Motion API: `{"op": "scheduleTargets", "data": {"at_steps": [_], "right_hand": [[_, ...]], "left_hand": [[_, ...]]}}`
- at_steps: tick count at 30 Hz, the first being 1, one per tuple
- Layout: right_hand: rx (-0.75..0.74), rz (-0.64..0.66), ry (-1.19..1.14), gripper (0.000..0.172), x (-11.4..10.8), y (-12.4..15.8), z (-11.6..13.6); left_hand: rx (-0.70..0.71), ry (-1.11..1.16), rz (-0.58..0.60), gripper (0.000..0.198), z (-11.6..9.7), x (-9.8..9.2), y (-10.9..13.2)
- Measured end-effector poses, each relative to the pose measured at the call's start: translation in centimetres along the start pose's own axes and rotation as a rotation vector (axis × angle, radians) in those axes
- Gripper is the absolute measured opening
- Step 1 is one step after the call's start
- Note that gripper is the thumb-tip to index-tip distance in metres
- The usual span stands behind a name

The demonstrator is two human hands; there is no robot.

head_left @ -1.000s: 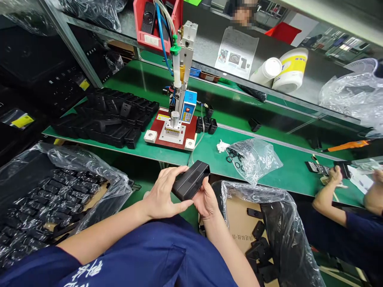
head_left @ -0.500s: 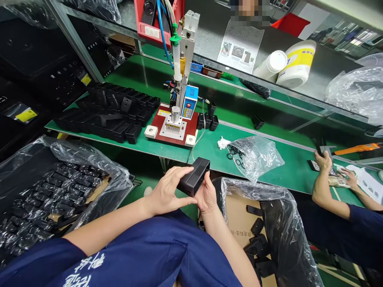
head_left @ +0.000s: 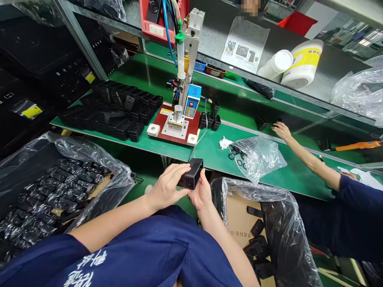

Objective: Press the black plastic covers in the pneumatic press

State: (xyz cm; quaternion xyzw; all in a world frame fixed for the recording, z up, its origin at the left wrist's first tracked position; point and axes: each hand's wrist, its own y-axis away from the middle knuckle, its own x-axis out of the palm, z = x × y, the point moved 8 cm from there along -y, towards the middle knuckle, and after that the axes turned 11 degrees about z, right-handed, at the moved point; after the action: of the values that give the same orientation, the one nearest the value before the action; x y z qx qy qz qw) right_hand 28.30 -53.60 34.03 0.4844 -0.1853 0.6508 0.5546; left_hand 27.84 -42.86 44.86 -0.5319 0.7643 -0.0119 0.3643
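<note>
Both my hands hold a black box-shaped plastic housing (head_left: 195,172) in front of my body, just off the bench's near edge. My left hand (head_left: 171,186) grips its left side, fingers over the top and thumb underneath. From the right, my right hand (head_left: 202,193) closes round the lower side, its fingers partly hidden. One end of the housing looks open, and a small hole shows in its near face. Beyond it on the bench stands a press fixture (head_left: 177,123) with a red base and a syringe. Several similar black housings (head_left: 119,119) lie stacked to its left.
A plastic-lined box (head_left: 291,203) with black parts is at right; another lined box (head_left: 80,149) with wrapped parts is at left. A clear bag (head_left: 266,157) of black rings lies on the bench (head_left: 155,147). A co-worker's hand (head_left: 281,130) reaches in from the right.
The housing has been turned in my hands, showing its end more, and has shifted slightly left. The co-worker's arm has stretched left across the bench to a small black part.
</note>
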Motion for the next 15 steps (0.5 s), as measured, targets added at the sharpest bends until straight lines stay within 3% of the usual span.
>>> {"op": "scheduleTargets", "data": {"at_steps": [6, 11, 15], "right_hand": [[0.042, -0.109, -0.158, 0.032, -0.2, -0.1, -2.0], [0.08, -0.147, -0.157, 0.04, -0.8, 0.1, -3.2], [0.078, -0.16, -0.116, 0.036, -1.5, -0.2, -3.4]], "left_hand": [[0.085, -0.232, 0.004, 0.053, 0.3, 0.2, 0.0], [0.028, -0.25, 0.027, 0.048, 1.3, 0.4, -0.1], [-0.055, -0.233, 0.063, 0.044, 2.3, 0.7, 0.0]]}}
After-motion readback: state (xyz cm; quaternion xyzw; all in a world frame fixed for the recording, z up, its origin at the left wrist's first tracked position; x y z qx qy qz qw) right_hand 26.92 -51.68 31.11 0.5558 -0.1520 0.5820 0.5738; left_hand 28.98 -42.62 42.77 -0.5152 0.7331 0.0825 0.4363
